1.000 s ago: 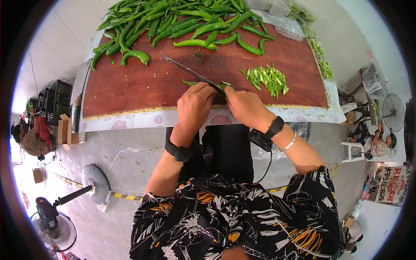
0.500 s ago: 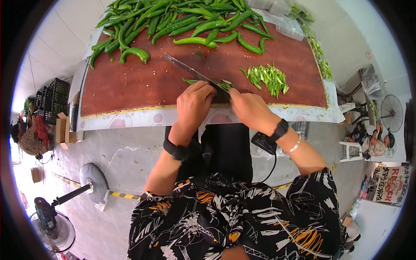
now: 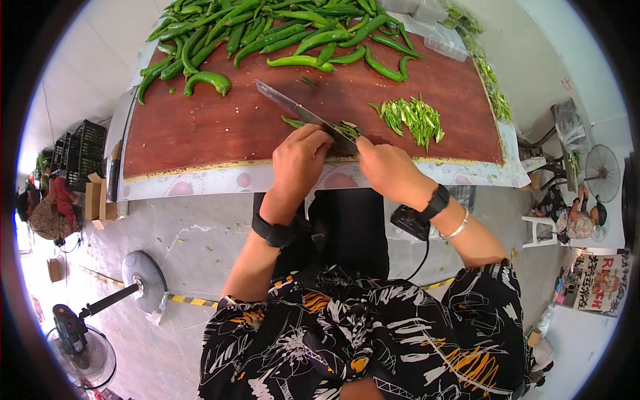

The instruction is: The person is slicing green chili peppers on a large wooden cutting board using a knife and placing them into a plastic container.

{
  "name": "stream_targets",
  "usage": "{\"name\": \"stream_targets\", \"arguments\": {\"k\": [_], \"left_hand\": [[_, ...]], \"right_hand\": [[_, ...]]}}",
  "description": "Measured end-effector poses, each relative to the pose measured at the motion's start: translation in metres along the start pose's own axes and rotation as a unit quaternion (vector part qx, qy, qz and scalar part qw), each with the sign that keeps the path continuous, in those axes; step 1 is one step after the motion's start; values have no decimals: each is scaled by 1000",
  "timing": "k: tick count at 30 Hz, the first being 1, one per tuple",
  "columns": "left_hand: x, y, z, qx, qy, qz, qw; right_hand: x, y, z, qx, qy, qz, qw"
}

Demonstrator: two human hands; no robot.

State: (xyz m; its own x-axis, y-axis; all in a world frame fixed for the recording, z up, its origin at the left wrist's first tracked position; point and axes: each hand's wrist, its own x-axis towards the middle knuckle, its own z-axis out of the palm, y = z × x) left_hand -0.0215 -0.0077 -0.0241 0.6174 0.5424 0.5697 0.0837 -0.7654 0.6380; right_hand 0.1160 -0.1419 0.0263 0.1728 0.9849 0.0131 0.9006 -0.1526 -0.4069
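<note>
My right hand (image 3: 390,168) is closed round the handle end of a long knife (image 3: 293,107), whose blade slants up to the left over the red-brown board (image 3: 213,137). Beside the blade, the bent fingers of my left hand (image 3: 300,160) press down on a green chili pepper (image 3: 292,123). Its tip pokes out left of the fingers, and the rest lies hidden under hand and blade. Cut strips (image 3: 348,129) rest against the blade's right side. Farther right is a pile of sliced green chili (image 3: 417,120).
Whole green chilies (image 3: 267,33) heap along the board's far side. Clear plastic boxes (image 3: 445,43) stand at the far right corner, near scattered green pieces (image 3: 497,100). A fan (image 3: 83,347) stands at lower left. Other people sit at far left and far right.
My right hand and the knife have shifted slightly right, and the blade has tilted a little. My left hand stays almost in place on the chili.
</note>
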Motion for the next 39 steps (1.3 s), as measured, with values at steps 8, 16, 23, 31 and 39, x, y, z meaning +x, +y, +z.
{"name": "stream_targets", "arguments": {"k": [8,16,23,31,39], "left_hand": [[1,4,0,-3,-6,-10,1000],[-1,7,-1,-4,-6,7,1000],[1,8,-2,20,14,7,1000],[7,0,-19,88,23,16,996],[9,-2,-23,71,-7,-12,997]], "right_hand": [[32,1,22,7,98,-59,993],[1,16,-20,19,161,22,987],[-27,25,-28,187,93,131,969],[-59,22,-30,145,50,106,983],[-98,16,-20,126,4,113,986]]}}
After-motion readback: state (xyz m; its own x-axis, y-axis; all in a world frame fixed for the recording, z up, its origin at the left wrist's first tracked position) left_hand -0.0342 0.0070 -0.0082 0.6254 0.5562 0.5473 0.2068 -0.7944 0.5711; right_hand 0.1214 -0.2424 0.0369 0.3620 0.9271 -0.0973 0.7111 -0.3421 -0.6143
